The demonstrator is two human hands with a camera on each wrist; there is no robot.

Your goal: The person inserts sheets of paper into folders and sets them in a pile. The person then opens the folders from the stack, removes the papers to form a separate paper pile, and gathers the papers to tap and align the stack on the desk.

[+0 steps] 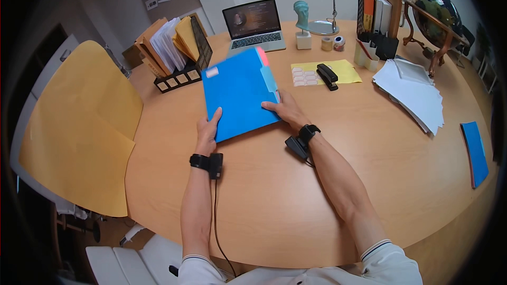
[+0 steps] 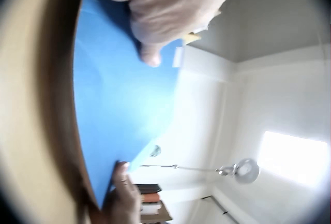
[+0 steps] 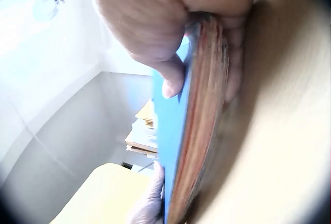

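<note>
Both hands hold a blue tabbed file folder (image 1: 237, 97) over the desk, its front face up and tilted. My left hand (image 1: 206, 131) grips its left lower edge, thumb on top. At the right edge my right hand (image 1: 290, 110) grips it, with the thumb on the blue face and fingers underneath. A white label (image 1: 212, 72) sits at the upper left corner, and pink and light blue tabs (image 1: 269, 79) stick out along the right side. In the right wrist view the folder's edge (image 3: 199, 115) looks thick, with several reddish-brown layers under the blue cover.
Behind the folder stand a laptop (image 1: 256, 24) and a file rack (image 1: 182, 78) at left. A black stapler (image 1: 327, 76) lies on a yellow sheet (image 1: 346, 71). Loose papers (image 1: 414, 95), a globe (image 1: 437, 10) and another blue folder (image 1: 475, 154) are to the right.
</note>
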